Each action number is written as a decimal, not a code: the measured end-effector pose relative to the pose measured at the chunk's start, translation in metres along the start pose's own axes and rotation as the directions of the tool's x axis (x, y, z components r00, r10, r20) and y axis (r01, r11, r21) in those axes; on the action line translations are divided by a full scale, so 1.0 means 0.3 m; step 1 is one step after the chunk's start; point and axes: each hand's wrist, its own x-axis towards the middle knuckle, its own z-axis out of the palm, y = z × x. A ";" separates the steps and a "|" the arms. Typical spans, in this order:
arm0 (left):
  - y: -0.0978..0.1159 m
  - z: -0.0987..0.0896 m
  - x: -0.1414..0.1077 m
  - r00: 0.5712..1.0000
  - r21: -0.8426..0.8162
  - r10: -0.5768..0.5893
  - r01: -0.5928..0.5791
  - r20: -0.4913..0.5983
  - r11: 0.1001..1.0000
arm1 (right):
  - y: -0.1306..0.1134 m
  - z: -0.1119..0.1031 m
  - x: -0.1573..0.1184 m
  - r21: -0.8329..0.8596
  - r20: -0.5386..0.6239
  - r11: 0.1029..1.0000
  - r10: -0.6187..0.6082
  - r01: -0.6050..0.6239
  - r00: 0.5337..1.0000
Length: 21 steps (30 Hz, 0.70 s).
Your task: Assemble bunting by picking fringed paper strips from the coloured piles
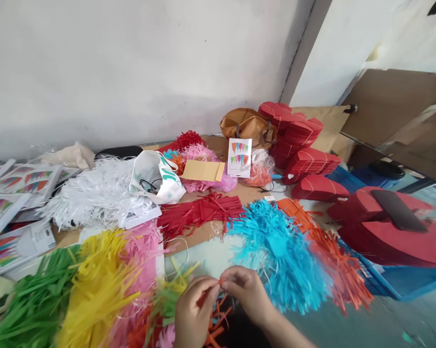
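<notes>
My left hand and my right hand meet at the front of the table. Both are closed in a pinch, fingertips almost touching, on the top of an orange fringed tassel. Its strips seem to hang below my fingers, partly hidden by the left hand. Beside my left hand lie mixed yellow, green and orange fringes. Just right of my right hand spreads a pile of blue fringes. Beyond the hands is a bundle of red fringes.
Green fringes, yellow fringes and pink fringes lie left; orange fringes lie right. Behind are white fringes, a white bag and a brown bag. Red stacks stand by a blue crate.
</notes>
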 end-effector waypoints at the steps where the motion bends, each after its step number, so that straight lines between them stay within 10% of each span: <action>1: 0.003 0.007 0.004 0.999 -0.030 -0.045 0.045 0.008 0.999 | 0.000 -0.006 0.001 0.025 -0.003 1.000 0.005 -0.005 1.000; 12: -0.043 0.058 0.017 0.989 -0.059 -0.028 0.037 0.148 0.998 | 0.011 -0.051 0.003 0.009 -0.033 0.999 -0.030 0.030 0.999; 21: 0.010 0.095 0.018 0.948 -0.350 -0.173 0.263 0.268 0.899 | -0.029 -0.087 -0.012 -0.292 -0.019 0.935 -0.217 0.202 0.976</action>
